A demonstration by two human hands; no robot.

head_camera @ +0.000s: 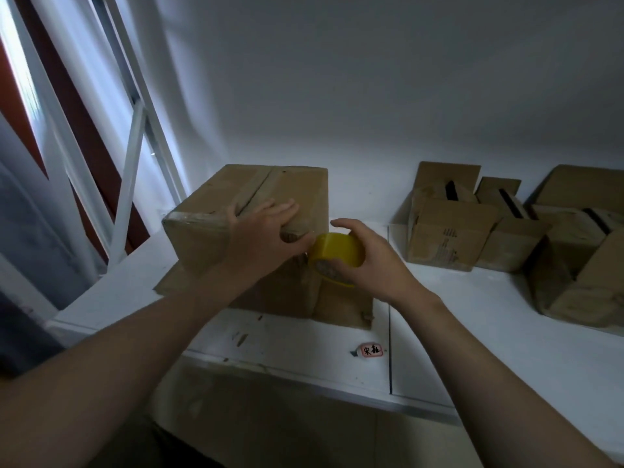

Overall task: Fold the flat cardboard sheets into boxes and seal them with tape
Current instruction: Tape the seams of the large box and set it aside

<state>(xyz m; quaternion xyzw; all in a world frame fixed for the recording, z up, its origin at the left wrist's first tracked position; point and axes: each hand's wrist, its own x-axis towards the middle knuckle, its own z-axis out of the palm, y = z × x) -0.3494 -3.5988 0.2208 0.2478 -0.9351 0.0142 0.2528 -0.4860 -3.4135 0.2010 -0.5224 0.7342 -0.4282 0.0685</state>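
Observation:
A folded brown cardboard box (216, 211) stands on the white table (472, 332), its top flaps closed along a taped seam. My left hand (261, 233) lies flat on the near top edge of the box, fingers straight, thumb down the front face. My right hand (368, 258) grips a yellow roll of tape (337, 253) against the box's near right corner. A flat cardboard sheet (341, 309) lies under the box.
Several folded cardboard boxes (449, 231) with open top slits stand at the right along the white wall. A small red-and-white labelled thing (369, 350) lies near the table's front edge. A window frame (128, 184) runs along the left side.

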